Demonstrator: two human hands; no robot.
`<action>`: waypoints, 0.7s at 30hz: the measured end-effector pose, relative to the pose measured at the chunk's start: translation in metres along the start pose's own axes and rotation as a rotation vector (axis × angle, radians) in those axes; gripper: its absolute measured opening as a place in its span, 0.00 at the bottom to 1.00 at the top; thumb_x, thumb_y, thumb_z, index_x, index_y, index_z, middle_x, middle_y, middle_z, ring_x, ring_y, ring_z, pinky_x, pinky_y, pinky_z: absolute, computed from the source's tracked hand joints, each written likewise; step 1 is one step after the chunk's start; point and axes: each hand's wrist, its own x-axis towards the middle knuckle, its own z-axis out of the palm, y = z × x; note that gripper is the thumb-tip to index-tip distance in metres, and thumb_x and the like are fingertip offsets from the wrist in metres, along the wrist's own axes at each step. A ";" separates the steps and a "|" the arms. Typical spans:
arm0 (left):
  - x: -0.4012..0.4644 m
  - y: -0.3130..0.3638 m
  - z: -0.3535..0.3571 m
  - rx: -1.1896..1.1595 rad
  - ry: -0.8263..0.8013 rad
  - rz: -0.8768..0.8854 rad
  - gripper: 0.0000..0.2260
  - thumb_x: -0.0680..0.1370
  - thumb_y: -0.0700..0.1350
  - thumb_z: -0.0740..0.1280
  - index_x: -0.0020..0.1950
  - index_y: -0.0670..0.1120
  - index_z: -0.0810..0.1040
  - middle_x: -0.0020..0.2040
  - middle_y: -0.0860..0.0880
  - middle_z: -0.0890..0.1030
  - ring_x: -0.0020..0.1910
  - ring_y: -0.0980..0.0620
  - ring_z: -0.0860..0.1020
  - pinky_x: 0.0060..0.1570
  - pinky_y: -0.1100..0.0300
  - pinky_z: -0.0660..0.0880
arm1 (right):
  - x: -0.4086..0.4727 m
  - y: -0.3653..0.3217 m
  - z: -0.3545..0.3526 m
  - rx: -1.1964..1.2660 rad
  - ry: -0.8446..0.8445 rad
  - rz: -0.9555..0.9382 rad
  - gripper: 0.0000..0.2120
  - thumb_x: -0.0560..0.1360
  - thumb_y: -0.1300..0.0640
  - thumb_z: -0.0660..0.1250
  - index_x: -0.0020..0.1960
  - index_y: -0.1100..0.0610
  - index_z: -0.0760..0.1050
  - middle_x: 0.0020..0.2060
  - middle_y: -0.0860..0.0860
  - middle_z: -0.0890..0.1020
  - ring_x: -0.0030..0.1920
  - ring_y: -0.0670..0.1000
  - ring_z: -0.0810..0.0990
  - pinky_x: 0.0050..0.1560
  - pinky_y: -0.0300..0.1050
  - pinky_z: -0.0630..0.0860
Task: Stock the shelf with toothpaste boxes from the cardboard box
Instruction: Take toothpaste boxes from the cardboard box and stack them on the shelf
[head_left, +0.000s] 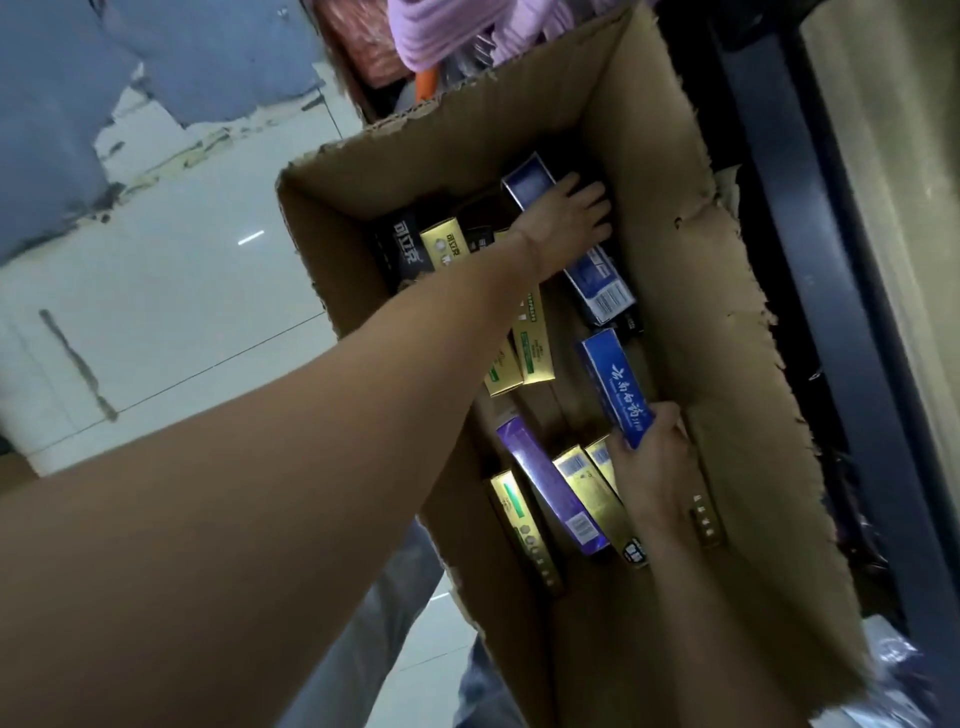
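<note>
A large open cardboard box (722, 322) stands on the floor with several toothpaste boxes lying loose inside: gold, purple, blue and black ones. My left hand (569, 218) reaches deep into the far end and grips a long dark blue toothpaste box (597, 283) that runs under the palm. My right hand (657, 467) is at the near right side, closed on the lower end of a bright blue toothpaste box with white lettering (613, 382). A purple box (550, 491) and gold boxes (530, 353) lie between my hands.
A dark shelf upright (779, 171) runs along the right of the cardboard box. Pale glossy floor tiles (171, 291) lie to the left. Pink cloth (467, 31) and orange items sit beyond the box's far end. The box's right wall has a torn edge.
</note>
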 end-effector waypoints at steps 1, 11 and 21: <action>-0.005 -0.003 -0.002 -0.002 0.016 -0.009 0.25 0.77 0.39 0.63 0.73 0.45 0.61 0.74 0.42 0.61 0.73 0.43 0.57 0.72 0.46 0.52 | -0.004 -0.001 -0.004 0.017 0.002 -0.009 0.21 0.72 0.54 0.70 0.60 0.59 0.66 0.54 0.59 0.79 0.50 0.57 0.80 0.46 0.54 0.79; -0.139 -0.016 -0.102 -0.435 0.007 0.015 0.26 0.78 0.59 0.58 0.75 0.54 0.61 0.66 0.44 0.68 0.58 0.40 0.75 0.55 0.52 0.70 | -0.132 -0.022 -0.147 0.674 -0.164 0.166 0.24 0.73 0.42 0.67 0.66 0.48 0.69 0.58 0.50 0.80 0.52 0.50 0.80 0.53 0.45 0.76; -0.298 0.013 -0.249 -1.495 -0.099 -0.149 0.24 0.77 0.64 0.57 0.69 0.54 0.63 0.64 0.46 0.74 0.61 0.47 0.74 0.65 0.50 0.67 | -0.255 -0.055 -0.304 0.795 -0.016 0.176 0.12 0.78 0.55 0.63 0.61 0.50 0.70 0.53 0.52 0.80 0.46 0.48 0.81 0.38 0.38 0.76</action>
